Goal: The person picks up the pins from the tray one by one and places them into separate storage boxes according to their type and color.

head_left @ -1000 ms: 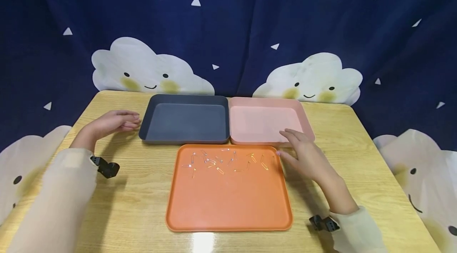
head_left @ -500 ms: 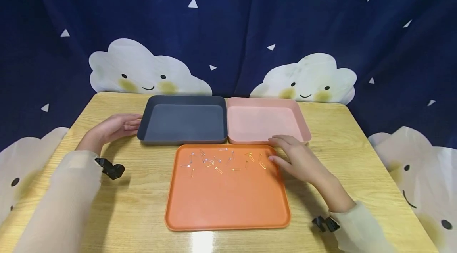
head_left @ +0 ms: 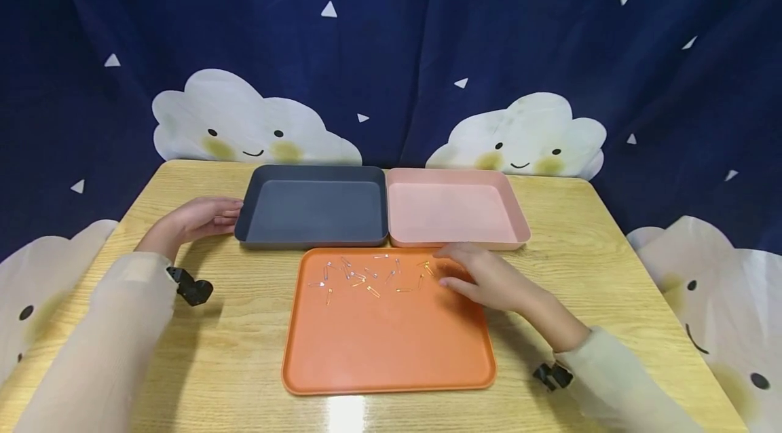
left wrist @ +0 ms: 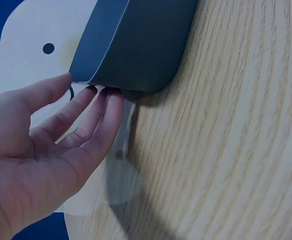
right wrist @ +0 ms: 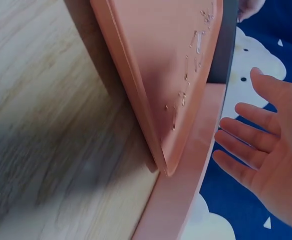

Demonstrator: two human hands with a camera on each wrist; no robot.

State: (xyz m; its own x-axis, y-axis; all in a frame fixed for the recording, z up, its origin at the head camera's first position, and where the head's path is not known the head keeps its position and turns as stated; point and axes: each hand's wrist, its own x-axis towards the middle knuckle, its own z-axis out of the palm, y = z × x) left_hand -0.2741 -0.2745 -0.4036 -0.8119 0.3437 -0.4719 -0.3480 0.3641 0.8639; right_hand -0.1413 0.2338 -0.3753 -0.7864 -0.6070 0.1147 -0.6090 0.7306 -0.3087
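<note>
My left hand (head_left: 201, 219) is at the left end of a dark grey-blue tray (head_left: 318, 209). In the left wrist view its loosely bent fingertips (left wrist: 113, 95) meet the tray's end wall, with the thumb by the rim. Over the far right part of an orange tray (head_left: 391, 345) hovers my right hand (head_left: 489, 278), fingers extended and apart, holding nothing. Small silver and gold safety pins (head_left: 373, 292) lie scattered across the far half of the orange tray. Some gold ones at the right are hidden beneath the right hand.
A pink tray (head_left: 455, 199) stands against the dark tray's right side, both behind the orange one. Wooden table surface (head_left: 238, 345) surrounds the trays. A navy curtain (head_left: 391, 26) with white clouds hangs along the table's back edge.
My right hand has moved left and nearer, from the pink tray's front edge to over the orange tray, covering some pins. My left hand has shifted slightly right, up to the dark tray.
</note>
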